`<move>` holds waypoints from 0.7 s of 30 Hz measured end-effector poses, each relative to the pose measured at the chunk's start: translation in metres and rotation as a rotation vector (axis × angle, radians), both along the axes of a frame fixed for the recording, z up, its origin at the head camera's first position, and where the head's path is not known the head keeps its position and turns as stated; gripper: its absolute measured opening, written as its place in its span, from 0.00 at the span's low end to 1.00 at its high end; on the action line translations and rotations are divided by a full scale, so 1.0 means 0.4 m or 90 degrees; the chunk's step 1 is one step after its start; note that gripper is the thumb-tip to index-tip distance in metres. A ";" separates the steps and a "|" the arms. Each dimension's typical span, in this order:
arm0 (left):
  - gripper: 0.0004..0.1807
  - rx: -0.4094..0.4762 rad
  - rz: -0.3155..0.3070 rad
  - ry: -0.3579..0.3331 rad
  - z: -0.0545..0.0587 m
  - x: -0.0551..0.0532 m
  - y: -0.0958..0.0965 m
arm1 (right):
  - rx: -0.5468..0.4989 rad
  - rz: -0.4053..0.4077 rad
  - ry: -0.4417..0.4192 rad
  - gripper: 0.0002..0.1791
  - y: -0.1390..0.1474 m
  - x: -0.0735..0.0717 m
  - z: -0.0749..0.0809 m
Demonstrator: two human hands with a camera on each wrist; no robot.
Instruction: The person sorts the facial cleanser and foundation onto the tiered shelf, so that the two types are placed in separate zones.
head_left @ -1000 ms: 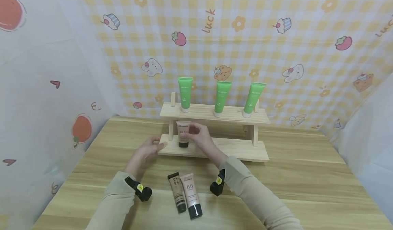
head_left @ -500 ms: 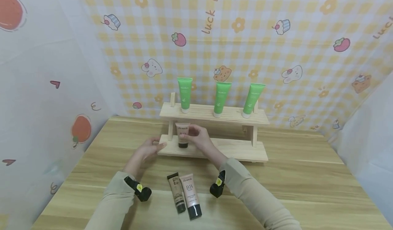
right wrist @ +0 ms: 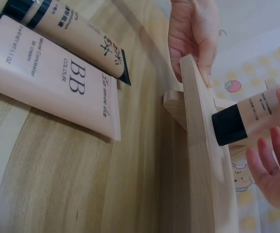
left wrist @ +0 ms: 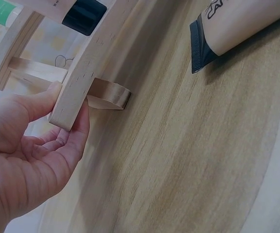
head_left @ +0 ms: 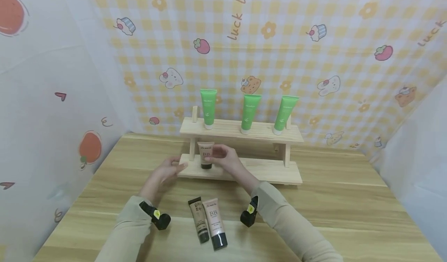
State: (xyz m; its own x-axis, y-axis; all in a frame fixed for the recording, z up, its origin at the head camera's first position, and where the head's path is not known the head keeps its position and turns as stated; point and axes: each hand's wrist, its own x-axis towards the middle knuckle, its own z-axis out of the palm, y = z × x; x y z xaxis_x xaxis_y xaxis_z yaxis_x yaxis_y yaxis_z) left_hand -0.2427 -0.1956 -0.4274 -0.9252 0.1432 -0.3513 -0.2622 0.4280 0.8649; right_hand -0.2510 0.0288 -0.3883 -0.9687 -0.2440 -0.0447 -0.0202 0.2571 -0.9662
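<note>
A pink BB cream tube [head_left: 206,152] stands cap down near the left end of the lower board of a two-tier wooden shelf [head_left: 265,171]. My right hand [head_left: 227,161] holds the tube from its right side, thumb across the front. In the right wrist view its black cap [right wrist: 229,125] meets the board, while other fingers [right wrist: 261,165] spread beside the tube. My left hand [head_left: 163,174] grips the lower board's left end; the left wrist view shows the thumb [left wrist: 45,100] on top and fingers underneath.
Three green tubes, left [head_left: 208,108], middle [head_left: 250,113] and right [head_left: 285,114], stand on the upper board. On the wooden table [head_left: 331,200], a larger BB cream tube [head_left: 214,221] and a brown tube [head_left: 199,219] lie side by side between my forearms. A patterned cloth [head_left: 223,60] hangs behind.
Both hands keep their holds. The top of the BB cream tube sits slightly lower against the shelf than before. The whole head view has shifted a little.
</note>
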 end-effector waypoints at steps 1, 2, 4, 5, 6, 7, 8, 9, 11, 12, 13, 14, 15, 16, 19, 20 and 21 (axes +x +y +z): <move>0.34 -0.001 0.000 -0.002 -0.001 0.000 -0.001 | -0.005 -0.003 -0.009 0.29 0.002 0.001 0.001; 0.35 -0.003 0.000 -0.003 -0.001 0.000 -0.002 | -0.012 -0.003 -0.020 0.29 0.004 0.001 0.000; 0.35 -0.004 0.002 -0.008 -0.003 0.000 -0.003 | -0.016 -0.005 -0.033 0.29 0.009 0.001 -0.002; 0.35 -0.003 0.002 -0.011 -0.004 -0.001 -0.003 | -0.014 -0.004 -0.039 0.28 0.011 0.002 -0.003; 0.35 -0.005 0.000 -0.012 -0.005 0.000 -0.003 | -0.013 -0.002 -0.047 0.28 0.014 0.004 -0.004; 0.35 -0.006 0.000 -0.013 -0.005 0.000 -0.004 | -0.014 -0.001 -0.056 0.28 0.016 0.006 -0.003; 0.35 -0.007 -0.001 -0.012 -0.006 0.000 -0.004 | -0.014 0.000 -0.068 0.28 0.019 0.009 -0.002; 0.36 -0.009 -0.003 -0.013 -0.005 0.000 -0.004 | -0.014 0.000 -0.082 0.28 0.021 0.012 -0.002; 0.36 -0.009 -0.003 -0.013 -0.007 0.000 -0.005 | -0.008 0.005 -0.099 0.27 0.025 0.018 0.000; 0.36 -0.013 -0.004 -0.011 -0.006 0.000 -0.006 | -0.005 0.006 -0.104 0.28 0.028 0.021 0.002; 0.36 -0.012 -0.003 -0.011 -0.007 -0.001 -0.007 | -0.001 0.005 -0.107 0.28 0.030 0.023 0.003; 0.36 -0.013 -0.005 -0.009 -0.008 -0.001 -0.007 | 0.004 0.006 -0.110 0.27 0.032 0.025 0.003; 0.36 -0.010 -0.004 -0.010 -0.009 -0.002 -0.008 | 0.014 0.009 -0.110 0.27 0.035 0.027 0.003; 0.36 -0.008 -0.004 -0.010 -0.010 -0.003 -0.008 | 0.023 0.011 -0.110 0.27 0.038 0.029 0.004; 0.36 0.004 -0.003 -0.012 -0.011 -0.005 -0.008 | 0.040 0.031 -0.133 0.25 0.048 0.034 0.005; 0.36 0.006 -0.003 -0.013 -0.010 -0.006 -0.007 | 0.051 0.048 -0.139 0.25 0.050 0.037 0.005; 0.36 0.006 -0.002 -0.014 -0.009 -0.006 -0.008 | 0.063 0.065 -0.147 0.24 0.053 0.039 0.006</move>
